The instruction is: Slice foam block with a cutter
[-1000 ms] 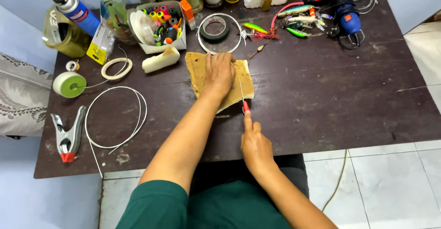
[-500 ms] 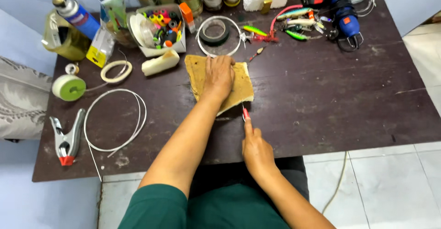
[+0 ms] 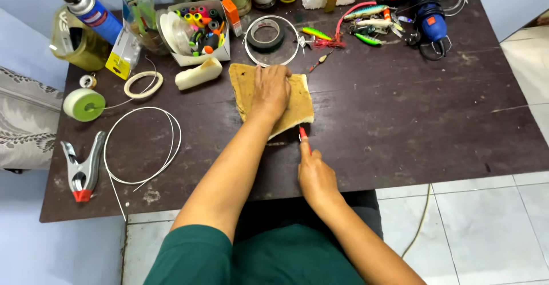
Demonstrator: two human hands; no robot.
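A tan, flat slab of wood-like material (image 3: 293,105) lies on the dark table (image 3: 400,125). My left hand (image 3: 270,90) presses flat on top of it, fingers spread toward the far edge. My right hand (image 3: 314,176) grips a small red-handled cutter (image 3: 303,133), whose tip meets the slab's near right corner. The blade itself is too small to make out.
A white wire loop (image 3: 143,145) and a metal spring clamp (image 3: 83,170) lie at the left. A green spool (image 3: 84,103), tape rings (image 3: 266,33), a box of coloured bits (image 3: 197,30), fishing lures (image 3: 354,27) and a blue power tool (image 3: 428,19) crowd the far edge.
My right hand with the cutter has drawn slightly nearer along the slab's right edge. My left hand stays pressed on the slab.
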